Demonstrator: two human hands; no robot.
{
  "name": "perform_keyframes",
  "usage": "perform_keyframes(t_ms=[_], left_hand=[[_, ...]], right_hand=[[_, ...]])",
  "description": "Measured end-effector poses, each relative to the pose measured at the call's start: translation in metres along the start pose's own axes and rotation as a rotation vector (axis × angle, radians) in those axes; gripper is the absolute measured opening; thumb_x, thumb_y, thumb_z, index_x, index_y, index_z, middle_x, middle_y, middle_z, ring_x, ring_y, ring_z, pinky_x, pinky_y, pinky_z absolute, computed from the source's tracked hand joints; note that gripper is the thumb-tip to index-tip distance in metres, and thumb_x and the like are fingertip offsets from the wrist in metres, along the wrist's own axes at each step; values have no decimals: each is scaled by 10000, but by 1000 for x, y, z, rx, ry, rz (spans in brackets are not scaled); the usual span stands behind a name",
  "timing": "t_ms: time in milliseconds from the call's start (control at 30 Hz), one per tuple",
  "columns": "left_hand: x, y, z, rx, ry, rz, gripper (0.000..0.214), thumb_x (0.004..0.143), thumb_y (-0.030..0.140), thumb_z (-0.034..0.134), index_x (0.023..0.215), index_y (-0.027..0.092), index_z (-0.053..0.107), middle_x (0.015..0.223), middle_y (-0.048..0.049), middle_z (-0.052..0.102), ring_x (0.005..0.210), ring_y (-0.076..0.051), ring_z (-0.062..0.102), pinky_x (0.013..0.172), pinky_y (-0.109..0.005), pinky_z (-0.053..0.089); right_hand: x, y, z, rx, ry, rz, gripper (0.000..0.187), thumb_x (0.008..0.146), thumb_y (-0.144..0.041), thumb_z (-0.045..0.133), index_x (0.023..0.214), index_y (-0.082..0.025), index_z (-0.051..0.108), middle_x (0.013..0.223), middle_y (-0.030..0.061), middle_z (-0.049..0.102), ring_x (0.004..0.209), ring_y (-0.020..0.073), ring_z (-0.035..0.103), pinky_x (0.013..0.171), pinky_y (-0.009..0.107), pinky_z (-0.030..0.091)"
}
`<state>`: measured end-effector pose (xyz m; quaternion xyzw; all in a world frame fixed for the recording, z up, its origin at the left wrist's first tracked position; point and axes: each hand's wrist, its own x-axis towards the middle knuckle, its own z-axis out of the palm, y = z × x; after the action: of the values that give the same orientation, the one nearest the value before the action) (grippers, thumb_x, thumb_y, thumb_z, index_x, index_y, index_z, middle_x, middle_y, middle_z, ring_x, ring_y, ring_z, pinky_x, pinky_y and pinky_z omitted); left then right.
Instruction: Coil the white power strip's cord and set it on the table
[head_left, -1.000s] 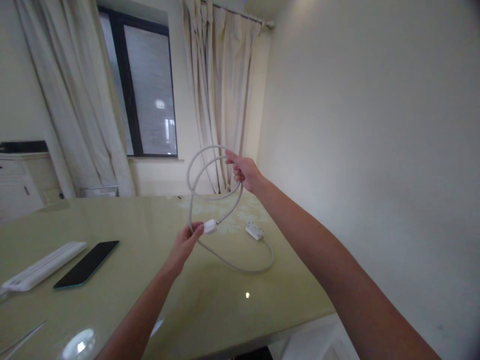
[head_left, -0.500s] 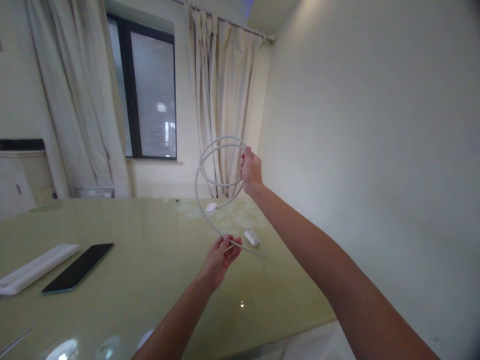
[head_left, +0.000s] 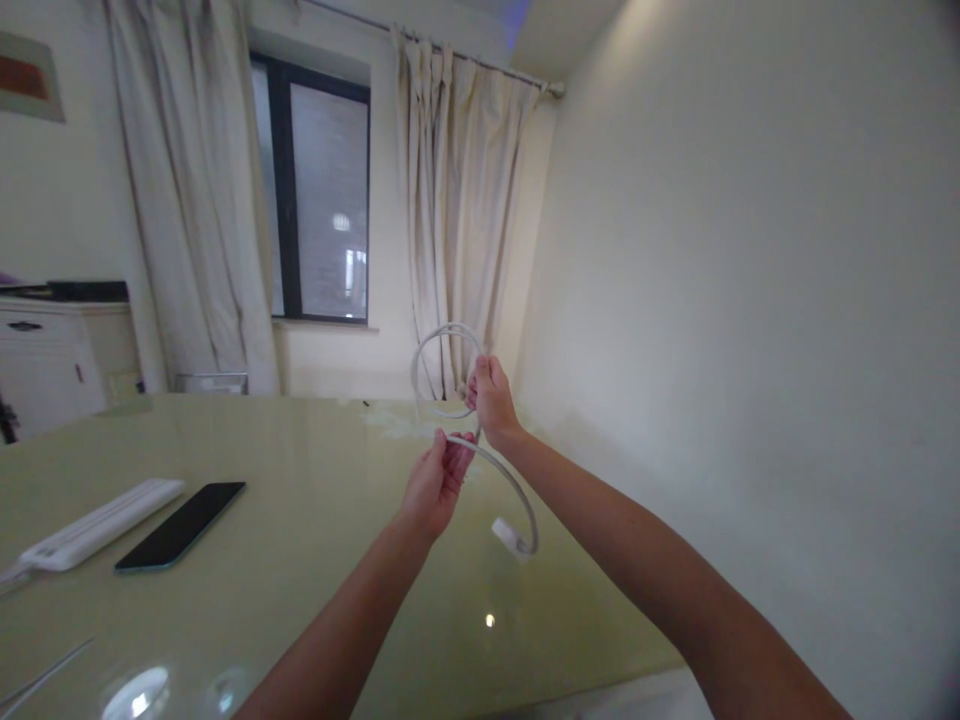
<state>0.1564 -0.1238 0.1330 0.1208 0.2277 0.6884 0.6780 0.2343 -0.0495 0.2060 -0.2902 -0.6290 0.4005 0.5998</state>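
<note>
A white charging cable (head_left: pixel 415 372) hangs in loops above the far right part of the glossy table. My right hand (head_left: pixel 493 402) is closed round the gathered loops at their right side. Lower and to the left, my left hand (head_left: pixel 437 484) pinches a single run of the cable between thumb and fingers. From there the cable curves down to the right and ends at a white connector block (head_left: pixel 510 538) by the table surface; whether it touches cannot be told. The cable's other end is hidden around my hands.
A black-screened phone (head_left: pixel 181 527) lies on the pale green table (head_left: pixel 315 610) at left, beside a long white power strip (head_left: pixel 105 524). A thin pointed object (head_left: pixel 52 672) lies at the near left. The wall (head_left: pixel 712 300) borders the table's right side.
My right hand has come down and closer to my left hand, which has risen slightly. The loops hang lower and look smaller. The connector block has shifted lower in view.
</note>
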Motion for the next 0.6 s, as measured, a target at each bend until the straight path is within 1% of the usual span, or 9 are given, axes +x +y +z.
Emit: perform_keyframes(t_ms=[100,200,267,333,400,467,500,533,600], left_hand=[[0,-3,3,27,31,-83,301,1103,242,442,951,105,663,730,-94,738,632,-148,760,634,-199,647],[-2,-4,6,52,50,-142,351,1096,368,461,929,110,630,715,-113,716,599,-174,747,618,-250,656],[-1,-1,8,62,68,-146,366,1068,462,509,904,145,587,737,-122,719,615,-195,751,598,-280,656],[4,3,10,61,85,-117,363,1041,502,559,873,180,537,736,-101,711,605,-191,740,572,-283,646],[11,8,13,61,88,-73,296,1041,415,595,867,184,530,721,-66,694,563,-157,708,541,-245,619],[19,11,17,74,85,-27,152,1035,217,580,893,165,563,712,-36,679,524,-113,670,529,-192,588],[22,13,18,86,83,-2,116,1013,109,549,911,156,578,720,-29,677,526,-97,664,543,-171,581],[25,15,19,103,83,23,157,979,20,516,925,151,583,735,-27,679,542,-88,669,566,-157,581],[30,19,18,152,86,72,251,911,-76,484,939,160,561,776,-30,687,593,-90,691,617,-166,597]], right_hand=[[-8,7,8,129,28,-127,545,918,-793,543,855,-274,390,658,-94,371,525,104,371,503,230,350],[-11,10,10,74,42,-216,530,937,-767,554,822,-261,445,676,-67,446,599,121,440,589,247,403],[-13,10,11,60,66,-247,510,953,-738,561,812,-256,472,691,-56,475,642,129,461,645,252,424],[-18,12,12,86,90,-236,484,958,-708,576,816,-253,491,711,-53,497,673,130,479,691,253,445],[-27,15,14,139,113,-176,464,949,-688,598,824,-252,502,728,-51,522,690,129,501,709,251,463],[-38,19,15,217,112,-84,456,916,-673,649,820,-252,505,731,-52,542,693,129,528,695,251,476],[-44,21,15,258,101,-42,455,890,-662,688,810,-250,510,725,-54,547,688,129,540,685,253,482],[-49,22,14,302,88,-6,455,861,-644,728,796,-246,518,715,-56,550,680,129,552,677,256,489],[-57,23,8,384,69,60,447,805,-601,791,757,-234,540,686,-55,557,661,130,572,679,269,507]])
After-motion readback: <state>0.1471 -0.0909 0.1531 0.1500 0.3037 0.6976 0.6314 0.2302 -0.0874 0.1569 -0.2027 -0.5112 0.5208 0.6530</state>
